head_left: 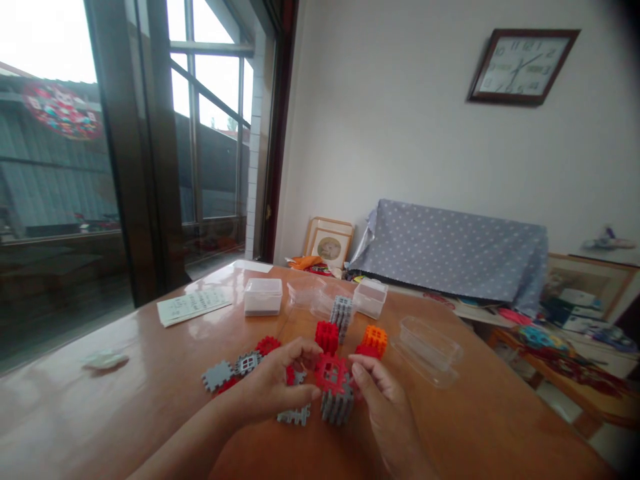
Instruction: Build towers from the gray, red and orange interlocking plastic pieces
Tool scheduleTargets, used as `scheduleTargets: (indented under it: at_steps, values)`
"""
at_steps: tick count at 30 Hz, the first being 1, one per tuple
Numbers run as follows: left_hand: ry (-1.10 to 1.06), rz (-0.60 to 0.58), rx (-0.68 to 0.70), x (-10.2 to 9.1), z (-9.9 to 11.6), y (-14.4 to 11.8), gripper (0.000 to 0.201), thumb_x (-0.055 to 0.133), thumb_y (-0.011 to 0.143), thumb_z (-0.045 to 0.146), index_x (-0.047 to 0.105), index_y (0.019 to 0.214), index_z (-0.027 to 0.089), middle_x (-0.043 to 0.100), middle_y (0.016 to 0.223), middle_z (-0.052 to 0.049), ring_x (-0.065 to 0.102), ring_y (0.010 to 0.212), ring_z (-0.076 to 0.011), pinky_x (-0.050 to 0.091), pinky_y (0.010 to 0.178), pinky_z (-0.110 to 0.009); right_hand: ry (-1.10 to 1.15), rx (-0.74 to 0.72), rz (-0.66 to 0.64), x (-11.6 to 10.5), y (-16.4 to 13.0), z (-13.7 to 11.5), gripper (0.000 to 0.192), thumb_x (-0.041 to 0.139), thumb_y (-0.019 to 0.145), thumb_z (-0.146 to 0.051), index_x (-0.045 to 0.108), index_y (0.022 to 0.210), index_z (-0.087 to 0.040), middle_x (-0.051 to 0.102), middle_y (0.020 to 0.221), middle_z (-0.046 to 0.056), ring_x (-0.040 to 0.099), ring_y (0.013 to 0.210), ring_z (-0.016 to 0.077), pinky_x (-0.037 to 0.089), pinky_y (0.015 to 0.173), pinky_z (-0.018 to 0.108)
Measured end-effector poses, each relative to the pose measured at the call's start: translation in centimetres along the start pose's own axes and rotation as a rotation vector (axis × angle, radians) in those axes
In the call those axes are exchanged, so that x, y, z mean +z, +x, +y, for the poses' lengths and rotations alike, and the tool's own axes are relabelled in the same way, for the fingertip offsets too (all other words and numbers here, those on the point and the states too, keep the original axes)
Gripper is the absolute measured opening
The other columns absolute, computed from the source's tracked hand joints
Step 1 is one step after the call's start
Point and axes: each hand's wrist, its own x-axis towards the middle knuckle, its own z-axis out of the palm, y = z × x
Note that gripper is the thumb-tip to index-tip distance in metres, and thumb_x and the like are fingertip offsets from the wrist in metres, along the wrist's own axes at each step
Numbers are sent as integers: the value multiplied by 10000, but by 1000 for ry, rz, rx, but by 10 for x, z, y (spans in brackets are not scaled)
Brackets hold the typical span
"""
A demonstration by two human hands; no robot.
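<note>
Both hands pinch the same piece: the left hand [273, 387] curls its fingertips over one edge of a red window tile [333, 373], and the right hand [380, 393] closes thumb and finger on the opposite edge, so the tile sits level between them. It rests right on top of a grey block cube [337, 403] standing on the wooden table [150, 400], close in front of the person, which looks like why it is held flat and square. Loose grey and red tiles [240, 365] lie just beside the left wrist, within easy reach. Behind stand a red cube [327, 335], an orange cube [375, 339] and a taller grey stack [341, 313]. Clear plastic boxes [263, 296] sit open further back, with a printed sheet [193, 305] nearer the window.
</note>
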Motion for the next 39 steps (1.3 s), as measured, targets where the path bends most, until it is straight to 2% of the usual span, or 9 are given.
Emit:
scheduleTargets:
  at_steps: [3, 6, 9, 14, 19, 26, 32, 36, 39]
  values:
    - [39, 107, 0, -10, 0, 8, 388, 756, 836, 263, 667, 1213, 241, 693, 1160, -55, 612, 1064, -228, 447, 959, -349, -13, 16, 68, -5, 5, 3, 476, 609, 909, -633, 738, 1082, -209, 676, 860, 21, 606, 819, 207, 483, 735, 289]
    - [-14, 222, -29, -20, -3, 21, 379, 764, 835, 305, 676, 1198, 240, 693, 1187, -68, 613, 1099, -245, 454, 940, -345, -30, 21, 120, -8, 10, 8, 475, 617, 899, -638, 748, 1043, -205, 673, 853, 21, 592, 792, 199, 468, 695, 282]
    - [-85, 270, -52, -26, -12, 35, 415, 790, 819, 341, 672, 1202, 230, 690, 1228, -91, 626, 1109, -252, 463, 943, -351, -36, 11, 135, -8, 12, 11, 473, 613, 901, -635, 752, 1013, -197, 664, 823, 21, 585, 764, 195, 458, 679, 284]
    - [-181, 219, -84, -22, -35, 60, 427, 808, 803, 352, 678, 1166, 169, 688, 1226, -131, 638, 1116, -254, 464, 982, -377, -77, -38, 121, -7, 11, 14, 441, 577, 938, -604, 741, 931, -195, 627, 751, 3, 560, 708, 181, 436, 664, 280]
    - [-224, 165, -82, -16, -48, 74, 417, 828, 779, 355, 693, 1113, 145, 717, 1134, -116, 656, 1057, -237, 460, 994, -385, -60, -45, 147, -7, 11, 12, 426, 597, 923, -596, 739, 872, -197, 616, 712, 0, 559, 681, 183, 432, 633, 270]
    - [-271, 129, -75, -12, -50, 78, 343, 844, 763, 325, 717, 1020, 137, 740, 1016, -90, 664, 940, -207, 472, 933, -358, -57, -41, 140, -7, 10, 11, 420, 589, 932, -582, 730, 850, -195, 594, 693, -3, 546, 664, 176, 423, 611, 259]
    - [-319, 103, -104, -11, -53, 77, 370, 855, 756, 334, 727, 1045, 141, 755, 1059, -100, 679, 980, -226, 481, 946, -381, -56, -49, 139, -8, 11, 11, 400, 577, 948, -568, 710, 849, -204, 588, 705, -7, 545, 674, 172, 421, 627, 258]
    - [-322, 67, -117, -10, -55, 76, 430, 845, 767, 353, 723, 1124, 147, 742, 1157, -124, 677, 1051, -246, 469, 1000, -410, -56, -51, 140, -8, 10, 11, 394, 572, 953, -563, 698, 841, -206, 579, 711, -10, 540, 684, 171, 419, 638, 257]
    - [-235, 126, -151, -13, -54, 72, 494, 838, 762, 394, 708, 1166, 141, 718, 1216, -138, 658, 1115, -265, 451, 1038, -414, -51, -49, 145, -10, 10, 11, 396, 579, 945, -566, 705, 844, -205, 579, 711, -8, 539, 689, 174, 421, 640, 258]
